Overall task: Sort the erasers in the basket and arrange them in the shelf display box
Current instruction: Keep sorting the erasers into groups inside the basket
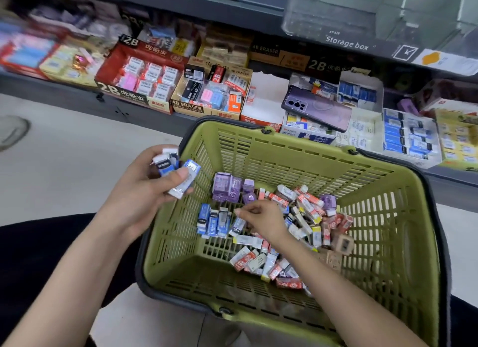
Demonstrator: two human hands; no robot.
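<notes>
A green plastic basket (305, 150) sits in front of me with a heap of loose erasers (307, 212) on its floor: red-white, blue-white, purple and brown ones. My left hand (144, 191) hovers over the basket's left rim and grips a bunch of blue-and-white erasers (178, 170). My right hand (261, 220) is down inside the basket with curled fingers over a blue eraser (238, 226); whether it holds that eraser I cannot tell. Three blue erasers (213, 222) lie side by side just left of that hand. Display boxes of blue erasers (406, 137) stand on the shelf at right.
The low shelf (77, 93) behind the basket carries red 2B boxes (139, 77), a 4B eraser box (209, 93), a nearly bare white box (263, 100) and a purple phone (315, 108) lying on boxes. A clear storage box (362, 15) stands on the shelf above. Pale floor lies to the left.
</notes>
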